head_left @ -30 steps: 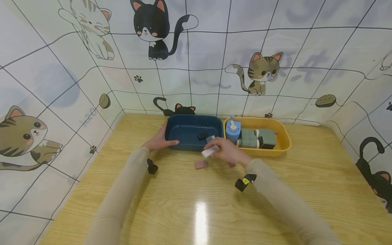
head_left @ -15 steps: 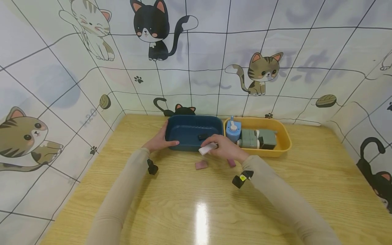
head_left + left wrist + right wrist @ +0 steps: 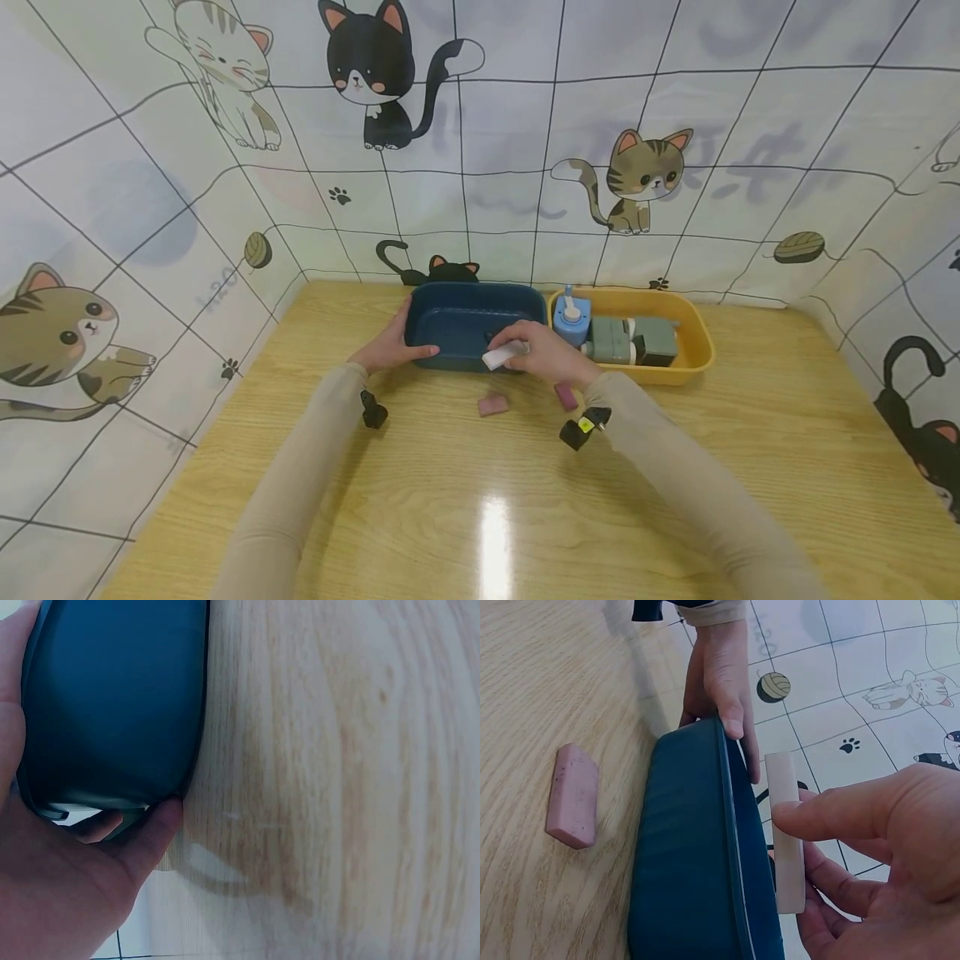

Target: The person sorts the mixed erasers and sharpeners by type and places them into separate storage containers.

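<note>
My right hand [image 3: 542,353] pinches a white eraser [image 3: 506,354] between thumb and fingers, above the front rim of the dark blue bin [image 3: 446,329]. In the right wrist view the white eraser [image 3: 783,847] stands beside the bin's rim, apart from it. My left hand [image 3: 392,343] grips the bin's left end, thumb at the rim and fingers round the end wall. A small black object in the bin is mostly hidden behind my right hand. On the table in front lie a pale pink eraser [image 3: 492,405] and a darker pink block [image 3: 566,396].
A yellow bin [image 3: 693,354] stands against the blue bin's right end. It holds a blue pump-topped bottle [image 3: 572,321] and grey-green box-like objects [image 3: 611,339]. A cat-printed wall covering [image 3: 510,200] rises behind the wooden table [image 3: 420,500].
My right hand has moved slightly left and further over the blue bin with the white eraser, uncovering the darker pink block. My left hand stays on the bin.
</note>
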### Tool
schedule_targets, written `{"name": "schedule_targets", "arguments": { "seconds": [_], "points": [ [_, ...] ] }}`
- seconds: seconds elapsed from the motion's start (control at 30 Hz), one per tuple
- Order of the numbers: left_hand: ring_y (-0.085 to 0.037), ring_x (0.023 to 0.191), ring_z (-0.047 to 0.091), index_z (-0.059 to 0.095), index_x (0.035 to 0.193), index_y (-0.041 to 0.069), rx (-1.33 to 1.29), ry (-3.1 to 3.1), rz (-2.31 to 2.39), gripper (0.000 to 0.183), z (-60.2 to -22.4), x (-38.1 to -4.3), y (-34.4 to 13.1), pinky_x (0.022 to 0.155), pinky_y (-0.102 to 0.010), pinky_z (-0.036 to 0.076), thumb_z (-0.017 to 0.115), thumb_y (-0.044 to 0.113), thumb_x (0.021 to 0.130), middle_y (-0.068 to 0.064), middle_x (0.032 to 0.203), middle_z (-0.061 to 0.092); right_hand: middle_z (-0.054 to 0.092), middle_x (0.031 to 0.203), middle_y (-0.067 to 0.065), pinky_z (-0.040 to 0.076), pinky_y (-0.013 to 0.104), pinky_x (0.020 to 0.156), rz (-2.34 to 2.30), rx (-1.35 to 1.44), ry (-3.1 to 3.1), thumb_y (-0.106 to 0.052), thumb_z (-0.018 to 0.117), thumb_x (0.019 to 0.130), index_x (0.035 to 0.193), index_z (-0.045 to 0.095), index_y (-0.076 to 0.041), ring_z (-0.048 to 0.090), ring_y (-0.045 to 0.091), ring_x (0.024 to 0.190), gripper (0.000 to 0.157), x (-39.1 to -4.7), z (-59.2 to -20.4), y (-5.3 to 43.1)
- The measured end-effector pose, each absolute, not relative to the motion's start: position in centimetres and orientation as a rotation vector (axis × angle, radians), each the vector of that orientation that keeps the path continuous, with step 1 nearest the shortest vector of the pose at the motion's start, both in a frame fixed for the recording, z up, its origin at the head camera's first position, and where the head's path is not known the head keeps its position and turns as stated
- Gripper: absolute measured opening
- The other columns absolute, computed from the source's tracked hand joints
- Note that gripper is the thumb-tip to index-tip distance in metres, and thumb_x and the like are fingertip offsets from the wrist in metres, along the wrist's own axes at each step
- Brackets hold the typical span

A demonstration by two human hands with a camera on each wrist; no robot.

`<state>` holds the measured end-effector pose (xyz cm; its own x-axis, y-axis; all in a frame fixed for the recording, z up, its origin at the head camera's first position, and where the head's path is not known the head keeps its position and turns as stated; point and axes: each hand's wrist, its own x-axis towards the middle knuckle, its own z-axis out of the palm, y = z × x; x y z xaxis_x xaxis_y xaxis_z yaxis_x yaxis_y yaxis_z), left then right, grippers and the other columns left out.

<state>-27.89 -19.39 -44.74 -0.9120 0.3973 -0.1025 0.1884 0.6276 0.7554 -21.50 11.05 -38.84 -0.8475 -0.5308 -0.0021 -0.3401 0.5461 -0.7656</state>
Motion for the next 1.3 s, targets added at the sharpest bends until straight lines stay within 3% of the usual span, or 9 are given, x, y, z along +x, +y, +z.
{"name": "schedule_targets", "arguments": {
  "seconds": [0.43,1.3],
  "points": [
    [-0.031,0.145,-0.002,-0.014,0.153,0.01,0.478,2.583,1.164,0.115,-44.6,-27.7,-19.4,0.114,-0.05,0.009,0.073,0.041,0.084,-0.014,0.16,-0.008,0.054,0.128,0.011,0.045,0.043,0.087,-1.246,-0.575,2.494,0.001,0.063,0.091,0.115,0.07,-0.011,0.048,0.03,0.111,0.028,-22.8,-38.8,10.8],
    [-0.031,0.145,0.0,-0.013,0.153,0.009,0.48,2.586,1.15,0.115,-44.6,-27.9,-19.4,0.114,-0.05,0.01,0.074,0.041,0.084,-0.015,0.16,-0.008,0.062,0.12,0.015,0.047,0.038,0.082,-1.116,-0.559,2.545,0.001,0.064,0.089,0.117,0.068,-0.004,0.057,0.028,0.102,0.029,-26.1,-39.9,8.8]
  ]
}}
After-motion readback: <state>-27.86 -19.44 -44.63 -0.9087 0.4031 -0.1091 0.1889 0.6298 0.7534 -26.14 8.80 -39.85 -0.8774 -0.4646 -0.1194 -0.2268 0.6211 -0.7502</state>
